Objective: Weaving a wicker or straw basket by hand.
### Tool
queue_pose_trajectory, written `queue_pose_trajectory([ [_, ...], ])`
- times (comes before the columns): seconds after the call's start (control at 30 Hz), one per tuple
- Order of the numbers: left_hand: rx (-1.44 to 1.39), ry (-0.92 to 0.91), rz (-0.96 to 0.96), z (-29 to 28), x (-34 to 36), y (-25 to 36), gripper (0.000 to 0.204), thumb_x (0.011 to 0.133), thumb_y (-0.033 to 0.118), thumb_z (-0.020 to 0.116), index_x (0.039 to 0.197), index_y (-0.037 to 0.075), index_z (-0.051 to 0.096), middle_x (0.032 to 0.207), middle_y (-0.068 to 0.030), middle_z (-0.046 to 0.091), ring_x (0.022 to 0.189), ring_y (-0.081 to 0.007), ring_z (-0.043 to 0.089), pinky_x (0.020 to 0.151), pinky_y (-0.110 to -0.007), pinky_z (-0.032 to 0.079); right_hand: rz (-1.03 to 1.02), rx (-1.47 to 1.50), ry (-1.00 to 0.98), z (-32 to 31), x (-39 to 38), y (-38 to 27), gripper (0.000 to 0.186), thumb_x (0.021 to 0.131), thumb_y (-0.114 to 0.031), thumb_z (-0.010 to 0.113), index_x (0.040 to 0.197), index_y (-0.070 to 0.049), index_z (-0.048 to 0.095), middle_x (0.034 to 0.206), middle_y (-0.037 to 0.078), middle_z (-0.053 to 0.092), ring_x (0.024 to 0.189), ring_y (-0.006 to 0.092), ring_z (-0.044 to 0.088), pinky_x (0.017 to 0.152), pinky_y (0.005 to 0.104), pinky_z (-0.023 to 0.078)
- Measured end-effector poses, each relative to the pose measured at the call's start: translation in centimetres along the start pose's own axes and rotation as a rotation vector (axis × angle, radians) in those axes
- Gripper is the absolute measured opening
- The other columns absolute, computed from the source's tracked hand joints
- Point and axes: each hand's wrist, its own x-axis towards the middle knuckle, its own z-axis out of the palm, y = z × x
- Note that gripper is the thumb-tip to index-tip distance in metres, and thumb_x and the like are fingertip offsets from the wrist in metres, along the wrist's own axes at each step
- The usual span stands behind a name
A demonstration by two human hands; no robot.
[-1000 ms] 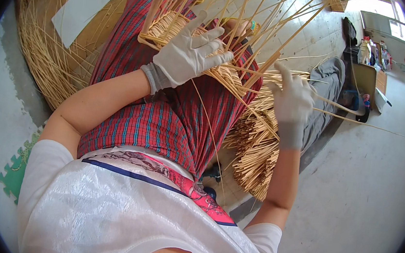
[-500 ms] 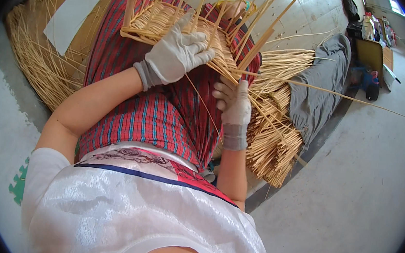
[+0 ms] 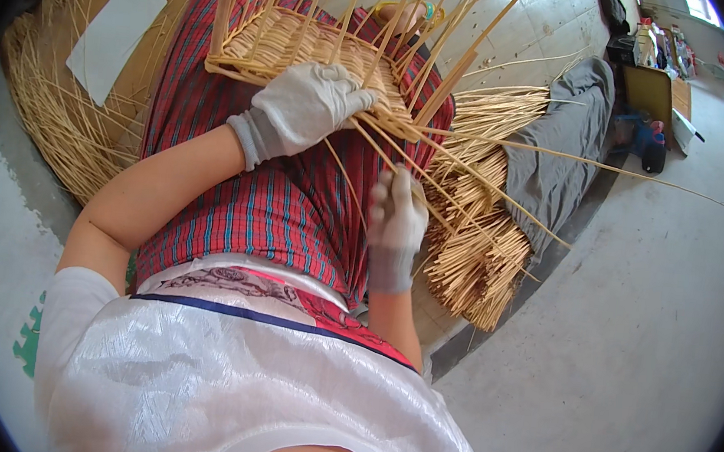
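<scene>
A partly woven wicker basket (image 3: 297, 38) rests on my lap over a red plaid cloth, its upright stakes (image 3: 344, 24) pointing away from me. My left hand (image 3: 311, 106), in a pale work glove, is closed on the basket's near edge, thumb lying along the weave. To its right and a little nearer, my gloved right hand (image 3: 398, 210) pinches a wicker strand (image 3: 380, 148) that runs out from the basket's near corner. Other loose strands (image 3: 504, 194) fan out to the right from that same corner. The right fingers are slightly blurred.
Bundled wicker rods (image 3: 476, 267) lie to the right, partly under a grey cloth (image 3: 561, 149). More loose wicker (image 3: 49, 122) and a white sheet (image 3: 117, 39) lie on the left. Beyond the basket shows a foot with a yellow strap (image 3: 404, 16). Assorted items (image 3: 652, 114) stand at the far right.
My right hand has moved nearer to me and closed on a strand. The left fingers have drawn in round the basket's edge. More loose strands now spread out at the corner.
</scene>
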Motion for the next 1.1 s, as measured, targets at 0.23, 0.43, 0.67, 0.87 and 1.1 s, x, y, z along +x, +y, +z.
queue_pose_trajectory([
  [0.23,-0.024,-0.148,-0.058,-1.9,1.6,0.6,0.030,0.095,0.019,0.059,0.122,0.011,0.066,0.099,-0.0073,0.071,0.100,-0.0263,0.067,0.085,-0.038,0.055,-1.226,-1.095,0.303,1.0,4.5,-10.1,0.085,0.091,-0.021,0.076,0.160,-0.003,0.030,0.094,0.008,0.072,0.069,0.0149,0.063,0.064,0.0290,0.053],
  [0.43,-0.101,-0.256,-0.191,-1.9,1.3,0.6,0.034,0.094,0.019,0.057,0.127,0.018,0.066,0.099,-0.0070,0.071,0.096,-0.0237,0.068,0.086,-0.040,0.054,-0.959,-1.141,-0.159,13.9,3.1,-13.2,0.046,0.091,-0.031,0.071,0.126,-0.003,0.060,0.088,0.022,0.071,0.083,0.0324,0.073,0.081,0.0443,0.055],
  [0.67,0.002,0.351,0.019,-0.6,0.5,3.7,0.038,0.089,0.018,0.059,0.126,0.014,0.067,0.104,-0.0071,0.062,0.106,-0.0198,0.061,0.110,-0.050,0.044,-1.476,-0.653,-0.656,19.6,4.4,-12.8,0.033,0.101,-0.025,0.058,0.124,-0.004,0.067,0.085,0.024,0.070,0.083,0.0388,0.070,0.074,0.0438,0.054],
  [0.87,-0.077,0.094,0.047,1.0,2.0,3.7,0.033,0.088,0.015,0.060,0.120,0.010,0.069,0.101,-0.0021,0.061,0.102,-0.0194,0.063,0.103,-0.043,0.048,-1.254,-1.076,-0.158,19.1,12.2,-12.3,0.030,0.102,-0.019,0.055,0.128,-0.007,0.066,0.079,0.016,0.067,0.071,0.0302,0.066,0.068,0.0393,0.052],
  [1.1,-0.021,0.007,-0.052,0.8,2.6,3.9,0.030,0.088,0.014,0.060,0.117,0.011,0.069,0.093,-0.0058,0.062,0.097,-0.0238,0.065,0.087,-0.039,0.052,-0.955,-0.709,-0.370,9.7,4.8,-11.2,0.033,0.098,-0.030,0.066,0.108,0.000,0.067,0.073,0.013,0.069,0.065,0.0186,0.069,0.060,0.0349,0.052],
])
